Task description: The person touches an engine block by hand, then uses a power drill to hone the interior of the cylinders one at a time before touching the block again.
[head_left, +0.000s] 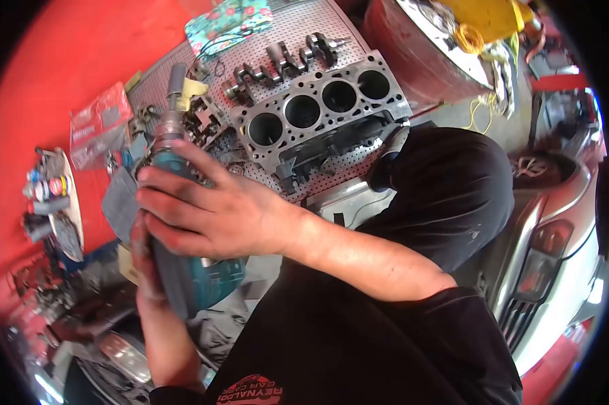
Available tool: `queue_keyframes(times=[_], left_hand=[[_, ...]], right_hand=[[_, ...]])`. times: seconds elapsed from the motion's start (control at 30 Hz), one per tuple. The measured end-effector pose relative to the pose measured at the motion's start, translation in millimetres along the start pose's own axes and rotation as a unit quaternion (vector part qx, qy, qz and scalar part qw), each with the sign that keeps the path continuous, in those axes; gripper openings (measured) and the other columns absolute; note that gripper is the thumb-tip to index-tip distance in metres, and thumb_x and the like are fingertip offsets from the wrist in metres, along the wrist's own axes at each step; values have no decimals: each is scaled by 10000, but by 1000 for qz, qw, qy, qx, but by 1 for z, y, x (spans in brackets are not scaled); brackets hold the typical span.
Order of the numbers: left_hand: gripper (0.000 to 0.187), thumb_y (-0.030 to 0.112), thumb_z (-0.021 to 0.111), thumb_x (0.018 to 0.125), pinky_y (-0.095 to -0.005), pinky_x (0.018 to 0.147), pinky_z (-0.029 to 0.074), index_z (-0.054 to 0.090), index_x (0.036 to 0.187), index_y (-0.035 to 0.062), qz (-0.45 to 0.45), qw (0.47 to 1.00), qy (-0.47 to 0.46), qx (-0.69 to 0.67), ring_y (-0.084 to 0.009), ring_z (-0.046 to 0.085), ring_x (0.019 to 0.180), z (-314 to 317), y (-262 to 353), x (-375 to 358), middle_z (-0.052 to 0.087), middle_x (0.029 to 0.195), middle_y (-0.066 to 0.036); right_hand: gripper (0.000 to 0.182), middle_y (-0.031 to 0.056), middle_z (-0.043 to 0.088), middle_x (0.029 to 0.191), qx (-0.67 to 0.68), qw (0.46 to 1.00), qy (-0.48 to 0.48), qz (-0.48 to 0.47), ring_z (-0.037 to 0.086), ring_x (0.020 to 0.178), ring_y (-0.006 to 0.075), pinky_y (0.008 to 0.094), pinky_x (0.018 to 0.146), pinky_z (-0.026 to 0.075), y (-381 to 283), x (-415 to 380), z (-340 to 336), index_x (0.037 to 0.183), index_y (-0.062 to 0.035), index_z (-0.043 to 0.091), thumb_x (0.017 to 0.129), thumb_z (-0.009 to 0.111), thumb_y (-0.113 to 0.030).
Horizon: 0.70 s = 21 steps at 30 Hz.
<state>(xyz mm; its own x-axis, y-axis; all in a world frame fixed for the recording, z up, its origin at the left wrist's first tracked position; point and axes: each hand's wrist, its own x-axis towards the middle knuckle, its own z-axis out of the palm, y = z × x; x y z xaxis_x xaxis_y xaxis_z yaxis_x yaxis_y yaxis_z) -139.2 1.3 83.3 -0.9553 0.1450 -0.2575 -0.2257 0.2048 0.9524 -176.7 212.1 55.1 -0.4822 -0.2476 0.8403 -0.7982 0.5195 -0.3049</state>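
Note:
A teal and black power drill [213, 283] is held at a tilt left of centre, its chuck [169, 128] toward the top. A grey cylindrical attachment [177, 79] sticks out from the chuck. My right hand [213, 206] wraps over the drill's upper body, just behind the chuck. Along the drill's left side, my left hand [146, 260] grips it, its fingers partly hidden. To the right, an engine block [319, 101] with several round bores lies on a perforated metal surface [159, 77]. A crankshaft [287, 64] rests behind the block.
Small metal parts [206, 118] lie left of the block, near a clear plastic bag [102, 128]. A floral cloth [230, 27] is at the top. A large drum [412, 47] stands upper right, and a car [554, 270] is at the right edge. Cans [51, 187] sit far left.

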Motion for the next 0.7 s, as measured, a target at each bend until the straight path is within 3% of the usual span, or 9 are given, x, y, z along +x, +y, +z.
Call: queue_keyframes(times=[0.07, 0.27, 0.3, 0.37, 0.4, 0.43, 0.5, 0.6, 0.7], left_hand=[[745, 509, 483, 1014, -426, 1223, 347, 330, 1593, 66, -2, 1000, -16, -1, -250, 443, 1432, -3, 25, 14, 406, 1591, -148], [1048, 644, 735, 817, -448, 1160, 431, 324, 1597, 77, -30, 975, -72, -208, -300, 529, 1352, -9, 59, -15, 467, 1527, -186], [1101, 667, 777, 784, -452, 1149, 445, 323, 1597, 79, -60, 972, -108, -198, -308, 543, 1339, -1, 72, -19, 477, 1517, -193], [1175, 570, 903, 653, -469, 1002, 543, 378, 1523, -22, -145, 967, -199, -68, -342, 643, 1178, 15, 108, -2, 626, 1292, -254], [1080, 406, 936, 652, -425, 880, 578, 407, 1451, -92, -119, 984, -133, 26, -326, 699, 1000, 36, 128, 4, 684, 1108, -267], [998, 249, 926, 634, -392, 859, 581, 434, 1433, -91, -132, 985, -104, 46, -308, 704, 965, 47, 140, 12, 681, 1122, -249], [878, 175, 888, 661, -367, 821, 582, 481, 1391, -92, -194, 966, -134, 105, -288, 701, 920, 46, 160, 30, 679, 1103, -229], [782, 129, 854, 677, -356, 785, 587, 524, 1355, -82, -200, 955, -167, 141, -261, 697, 903, 49, 168, 55, 687, 1038, -185], [714, 99, 833, 692, -346, 751, 586, 555, 1328, -67, -224, 932, -191, 212, -229, 693, 869, 68, 174, 78, 689, 967, -137]], right_hand=[[311, 95, 603, 1191, 11, 996, 92, 12, 623, 1171, 298, 626, 1132, 448, 8, 15, -6, 1095, -141, 562, 807, 672, -184], [305, 103, 599, 1124, 14, 966, 224, 127, 618, 1088, 305, 578, 1038, 509, 23, 23, -18, 1080, -103, 591, 797, 675, -177], [301, 107, 601, 1114, 6, 956, 247, 156, 618, 1082, 303, 568, 1015, 518, 26, 24, -18, 1076, -92, 596, 799, 676, -177], [300, 135, 607, 1093, 15, 947, 263, 183, 615, 1051, 323, 567, 980, 496, 32, 26, -16, 1092, -60, 607, 823, 658, -184], [302, 148, 604, 1085, 21, 942, 272, 196, 615, 1046, 335, 585, 996, 478, 34, 28, -14, 1099, -54, 606, 835, 645, -194], [305, 160, 600, 1076, 27, 937, 282, 207, 614, 1040, 348, 603, 1013, 460, 35, 29, -13, 1106, -47, 605, 846, 632, -204], [311, 172, 601, 1083, 15, 932, 290, 215, 616, 1036, 360, 607, 1003, 455, 37, 28, -14, 1127, -47, 593, 859, 620, -202], [331, 185, 594, 1107, -13, 926, 288, 242, 607, 1064, 380, 603, 997, 452, 42, 21, -18, 1153, -44, 580, 863, 611, -201], [485, 209, 546, 1209, 2, 922, 252, 292, 555, 1158, 397, 623, 1026, 418, 49, 4, -12, 1289, -39, 525, 838, 648, -171]])
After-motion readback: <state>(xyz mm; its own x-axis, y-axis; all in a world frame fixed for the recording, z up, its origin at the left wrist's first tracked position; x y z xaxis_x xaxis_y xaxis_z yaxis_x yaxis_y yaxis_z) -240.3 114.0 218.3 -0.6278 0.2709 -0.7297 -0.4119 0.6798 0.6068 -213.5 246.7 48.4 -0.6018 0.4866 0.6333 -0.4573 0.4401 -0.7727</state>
